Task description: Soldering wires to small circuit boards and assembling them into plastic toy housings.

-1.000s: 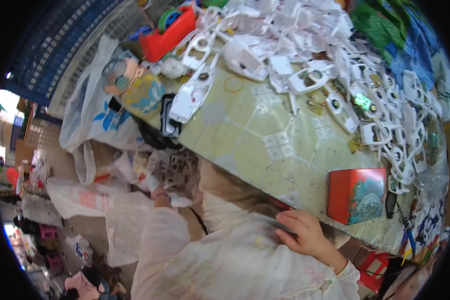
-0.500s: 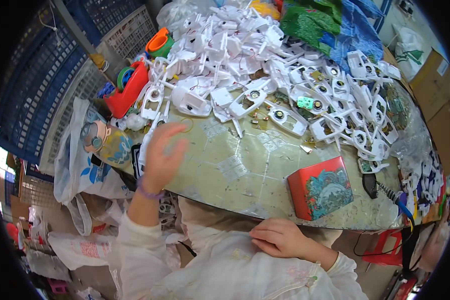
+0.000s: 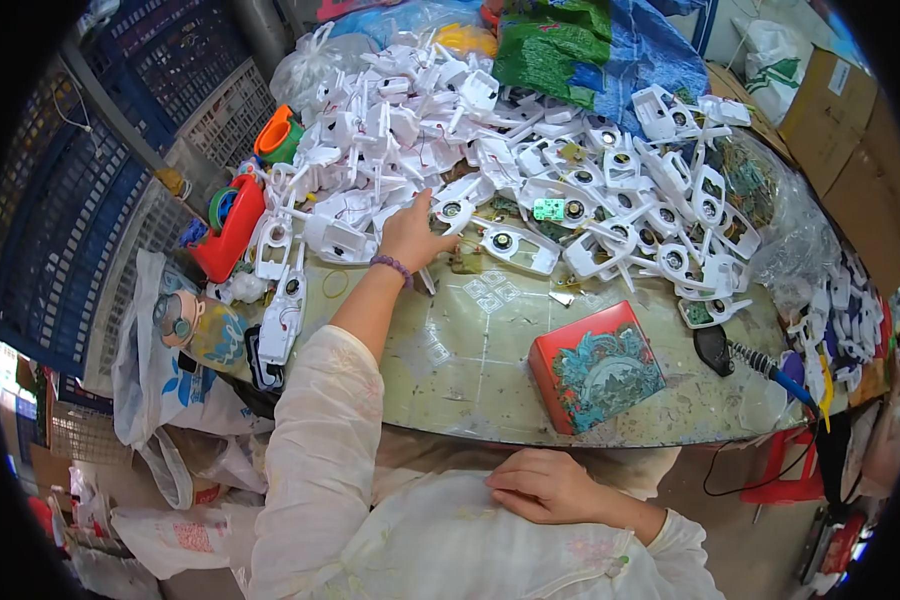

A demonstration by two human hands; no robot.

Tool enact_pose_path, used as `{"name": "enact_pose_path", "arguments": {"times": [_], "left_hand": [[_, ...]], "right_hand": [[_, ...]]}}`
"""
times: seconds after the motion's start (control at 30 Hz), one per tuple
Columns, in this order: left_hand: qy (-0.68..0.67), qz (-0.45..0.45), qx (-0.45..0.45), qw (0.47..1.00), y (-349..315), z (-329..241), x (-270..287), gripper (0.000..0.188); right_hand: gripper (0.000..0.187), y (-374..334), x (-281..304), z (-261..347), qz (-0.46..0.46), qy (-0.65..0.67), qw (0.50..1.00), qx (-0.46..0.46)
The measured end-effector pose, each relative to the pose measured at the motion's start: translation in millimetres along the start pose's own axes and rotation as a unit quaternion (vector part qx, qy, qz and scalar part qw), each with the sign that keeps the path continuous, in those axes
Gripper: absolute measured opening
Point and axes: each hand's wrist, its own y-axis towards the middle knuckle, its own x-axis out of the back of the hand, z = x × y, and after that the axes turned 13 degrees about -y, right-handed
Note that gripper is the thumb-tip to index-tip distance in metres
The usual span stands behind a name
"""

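My left hand (image 3: 415, 241) reaches out over the table to the near edge of a big heap of white plastic housings (image 3: 400, 130). Its thumb and fingers are apart, beside a white housing with a round dark speaker (image 3: 452, 210); whether the fingertips touch it I cannot tell. Just right of the thumb lies another open housing (image 3: 518, 247) with a speaker in it. Small metal parts (image 3: 465, 260) sit below the thumb. My right hand (image 3: 542, 486) rests on my lap against the shirt, palm down and fingers loosely extended, with nothing visible in it.
A red box with a teal pattern (image 3: 598, 367) stands near the front edge. Rightward are a black-tipped tool with a blue handle (image 3: 792, 388) and more speaker housings (image 3: 670, 215). At left are a red tape dispenser (image 3: 232, 228), a bottle (image 3: 205, 330) and a phone (image 3: 260, 357).
My left hand has moved forward and right, from above the table's left front to the housings. The view has shifted a little. My right hand stays on my lap.
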Motion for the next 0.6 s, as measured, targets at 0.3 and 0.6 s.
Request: {"name": "enact_pose_path", "arguments": {"times": [0.3,0.6], "left_hand": [[-0.085,-0.079,-0.02,0.993,-21,-6,26,0.081],[-0.642,0.023,0.09,0.761,-59,-40,53,0.055]], "right_hand": [[0.013,-3,-1,-2,0.012,0.019,1.0,-0.01],[0.014,8,6,1,0.02,0.106,0.994,-0.017]]}}
